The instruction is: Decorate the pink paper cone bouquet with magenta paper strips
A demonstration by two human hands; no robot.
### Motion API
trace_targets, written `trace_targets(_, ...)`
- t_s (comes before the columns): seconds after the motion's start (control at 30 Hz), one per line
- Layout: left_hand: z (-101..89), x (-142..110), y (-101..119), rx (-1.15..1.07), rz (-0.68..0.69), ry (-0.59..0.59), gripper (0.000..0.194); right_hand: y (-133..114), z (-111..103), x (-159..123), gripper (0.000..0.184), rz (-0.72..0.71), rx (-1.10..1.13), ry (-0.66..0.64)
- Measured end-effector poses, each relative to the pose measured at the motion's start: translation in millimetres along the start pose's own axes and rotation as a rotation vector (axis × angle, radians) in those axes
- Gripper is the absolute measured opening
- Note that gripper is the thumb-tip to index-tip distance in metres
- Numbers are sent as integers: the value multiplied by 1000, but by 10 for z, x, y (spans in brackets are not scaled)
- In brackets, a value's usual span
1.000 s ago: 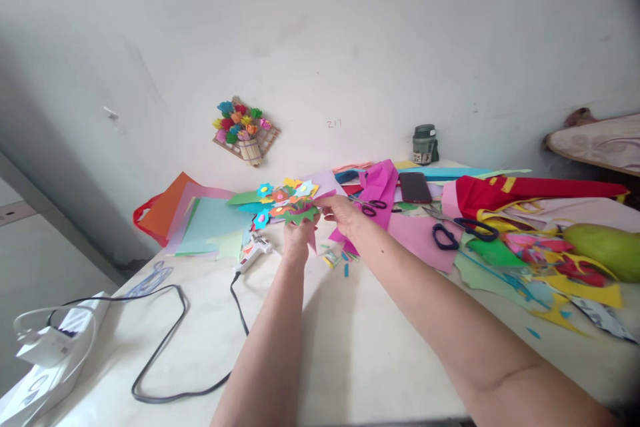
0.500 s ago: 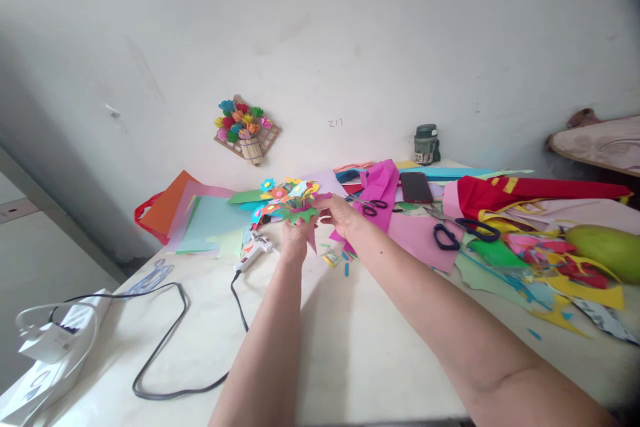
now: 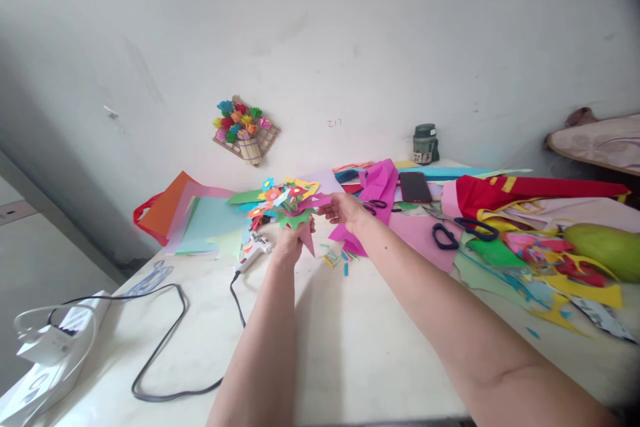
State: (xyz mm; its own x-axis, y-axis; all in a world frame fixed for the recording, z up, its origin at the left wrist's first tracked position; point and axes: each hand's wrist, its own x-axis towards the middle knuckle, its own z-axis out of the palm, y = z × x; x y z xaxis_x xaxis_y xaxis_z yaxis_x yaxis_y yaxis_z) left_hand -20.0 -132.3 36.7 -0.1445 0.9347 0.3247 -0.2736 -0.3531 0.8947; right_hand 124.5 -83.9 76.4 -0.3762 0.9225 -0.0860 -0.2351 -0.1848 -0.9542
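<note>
My left hand (image 3: 291, 244) is wrapped round the pink pointed base of a paper flower bouquet (image 3: 296, 192), holding it above the table. The blooms are blue, orange, yellow and red, with a jagged green paper collar (image 3: 294, 219) below them. At the bouquet's right side my right hand (image 3: 346, 209) pinches the end of a magenta paper strip (image 3: 315, 203). That strip runs to the stems just above the collar; its far end is hidden among the flowers. A white glue gun (image 3: 254, 250) lies on the table just left of my left hand.
Scissors (image 3: 465, 227) and a phone (image 3: 416, 187) lie to the right, among paper scraps (image 3: 555, 303). Coloured sheets (image 3: 210, 217) lie back left. A black cord (image 3: 150, 360) runs to a power strip (image 3: 55, 360). A bottle (image 3: 425, 145) stands by the wall.
The bouquet and my left hand have shifted slightly left and turned a little. My right hand has moved slightly right, away from the bouquet, showing more of the magenta strip.
</note>
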Motion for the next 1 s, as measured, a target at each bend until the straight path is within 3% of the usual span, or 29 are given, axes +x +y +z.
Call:
trace_targets(0.1,-31,-4,-8,-28,-4,-32,25,-3,-6,-19,20,16,-11,-127)
trace_targets(0.17,-44,-9,-7,-48,0,-30,23,-6,-8,-24,23,27,-7,-145)
trace_targets(0.37,-55,-35,10,-61,-7,-88,21,36,-31,27,27,90,109,-84)
trace_targets(0.57,-80,-33,4,-89,-3,-142,21,12,-118,50,29,-30,161,1)
trace_targets(0.7,-76,-36,19,-97,-19,-163,26,-27,-196,61,26,-48,29,-136)
trace_targets(0.83,-81,-49,24,-105,-83,-184,34,-45,-234,50,18,30,11,-290)
trace_targets(1.0,-128,-41,-24,-98,-120,-226,36,-58,-229,6,13,134,16,-327)
